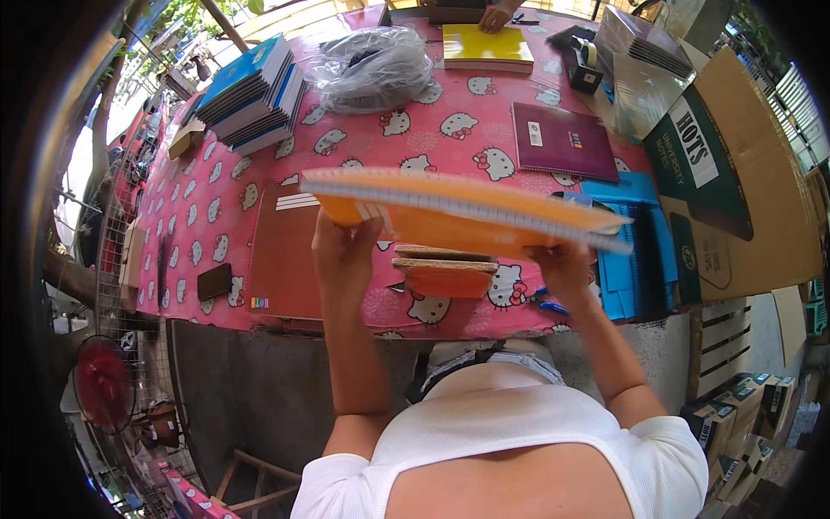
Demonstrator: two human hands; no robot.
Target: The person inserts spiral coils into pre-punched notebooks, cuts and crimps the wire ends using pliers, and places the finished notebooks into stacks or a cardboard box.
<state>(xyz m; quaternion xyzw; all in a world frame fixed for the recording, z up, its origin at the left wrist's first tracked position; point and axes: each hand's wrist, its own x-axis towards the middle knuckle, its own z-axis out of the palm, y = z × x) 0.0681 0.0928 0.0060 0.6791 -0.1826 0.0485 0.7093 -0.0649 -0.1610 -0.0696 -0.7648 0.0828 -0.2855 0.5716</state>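
At the lower left of the frame, a red fan (pixel 105 383) stands beside the table, which wears a pink cloth (pixel 188 227) patterned with white cat faces. A dark phone (pixel 214 282) lies on the cloth at the left, below a stack of blue notebooks (pixel 251 95) in the upper left. Next comes a flat reddish-brown notebook (pixel 287 251), partly covered from view by the left forearm.

The left hand (pixel 339 246), left of centre, pinches the near edge of an orange notebook (pixel 458 216) close to its left end, thumb and fingers closed on it. Above sits a bundle of clear plastic (pixel 372 69). The orange notebook is held up across the middle of the frame, blurred, sloping down toward the right. Just below it rests an orange block (pixel 450 281) with rough brown edges.

At the top, another person's hand (pixel 495 17) touches a yellow notebook stack (pixel 488 48). A blue pen (pixel 552 306) lies near the right hand (pixel 564 264), which grips the orange notebook toward its right end; some of its fingers are hidden. Farther right are a purple notebook (pixel 566 143), a black tape dispenser (pixel 584 67), blue covers (pixel 616 277) and an open cardboard box (pixel 761 156).
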